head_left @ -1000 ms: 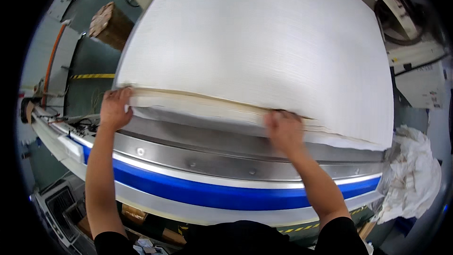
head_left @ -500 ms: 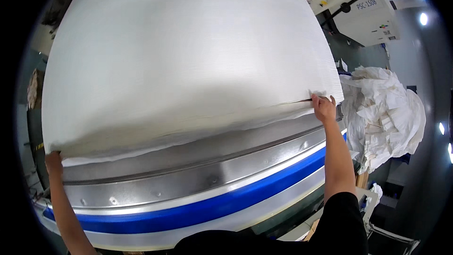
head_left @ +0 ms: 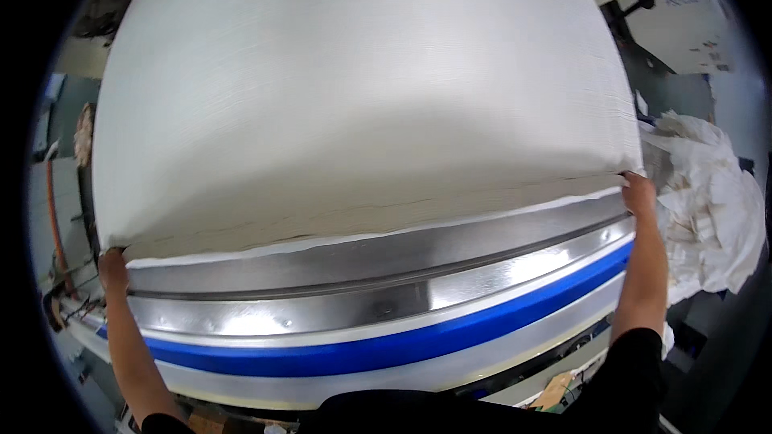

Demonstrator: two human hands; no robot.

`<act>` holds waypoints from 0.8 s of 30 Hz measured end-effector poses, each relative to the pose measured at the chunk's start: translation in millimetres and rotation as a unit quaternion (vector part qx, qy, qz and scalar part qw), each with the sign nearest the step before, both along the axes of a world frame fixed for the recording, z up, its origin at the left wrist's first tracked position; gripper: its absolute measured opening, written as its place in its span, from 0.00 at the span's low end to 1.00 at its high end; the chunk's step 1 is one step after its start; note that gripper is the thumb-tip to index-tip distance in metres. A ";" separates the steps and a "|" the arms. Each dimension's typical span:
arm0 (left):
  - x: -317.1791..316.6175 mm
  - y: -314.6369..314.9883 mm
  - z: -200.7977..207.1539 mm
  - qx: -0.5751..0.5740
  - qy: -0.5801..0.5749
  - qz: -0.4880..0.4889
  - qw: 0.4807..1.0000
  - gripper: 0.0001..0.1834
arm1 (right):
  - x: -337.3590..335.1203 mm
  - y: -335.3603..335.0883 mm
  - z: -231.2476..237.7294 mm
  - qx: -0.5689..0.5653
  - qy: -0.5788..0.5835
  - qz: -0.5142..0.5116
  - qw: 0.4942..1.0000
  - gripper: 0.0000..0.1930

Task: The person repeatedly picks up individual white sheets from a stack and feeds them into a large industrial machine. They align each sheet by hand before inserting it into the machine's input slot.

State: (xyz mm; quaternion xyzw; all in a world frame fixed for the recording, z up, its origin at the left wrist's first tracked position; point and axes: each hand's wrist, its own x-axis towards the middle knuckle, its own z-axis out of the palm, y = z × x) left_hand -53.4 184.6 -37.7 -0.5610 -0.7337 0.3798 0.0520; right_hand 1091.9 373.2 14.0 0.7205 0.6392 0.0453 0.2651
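A wide stack of thin white sheets, cloth-like in look, fills the upper middle. Its near edge shows many layers, with a loose white sheet edge hanging along the bottom. My left hand is closed round the near left corner of the stack, its fingertips hidden by the layers. At the near right corner my right hand grips the edge, fingers partly hidden. Both arms are stretched wide apart. Under and in front of the near edge lies a shiny metal table edge.
A blue strip runs along the table's front. Crumpled white material is heaped on the right. A pale machine cabinet stands at the far right, and an orange tube-like thing is at the left.
My right hand has shifted from the stack's top edge to round its right corner. The near edge sits straighter, and the gap between layers by that hand has closed. The view has shifted.
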 end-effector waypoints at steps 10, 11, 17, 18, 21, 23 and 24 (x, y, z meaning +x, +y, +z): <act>61.4 -3.4 125.1 0.089 -0.063 -0.015 0.994 0.16 | 36.9 -9.4 100.9 0.029 0.053 0.022 0.998 0.16; 71.0 -4.6 140.0 0.075 -0.060 -0.009 0.995 0.16 | 41.2 -15.2 109.3 0.029 0.073 0.040 0.996 0.18; 74.5 -76.7 151.9 -0.074 -0.069 0.027 0.994 0.16 | 97.3 -90.9 118.0 -0.009 0.008 0.126 0.992 0.20; 65.0 -96.3 148.4 -0.089 -0.065 0.031 0.993 0.16 | 91.7 -97.9 114.3 -0.046 0.007 0.100 0.994 0.19; 70.9 -145.4 115.3 -0.242 -0.005 0.045 0.969 0.21 | 53.5 -129.5 107.6 -0.148 -0.008 0.067 0.987 0.16; 77.6 -164.2 90.6 -0.316 -0.022 0.025 0.948 0.16 | 83.4 -160.3 90.2 -0.193 -0.014 0.110 0.975 0.14; 94.6 -162.3 85.3 -0.377 0.001 0.033 0.926 0.13 | 85.7 -171.7 85.4 -0.217 -0.039 0.105 0.970 0.13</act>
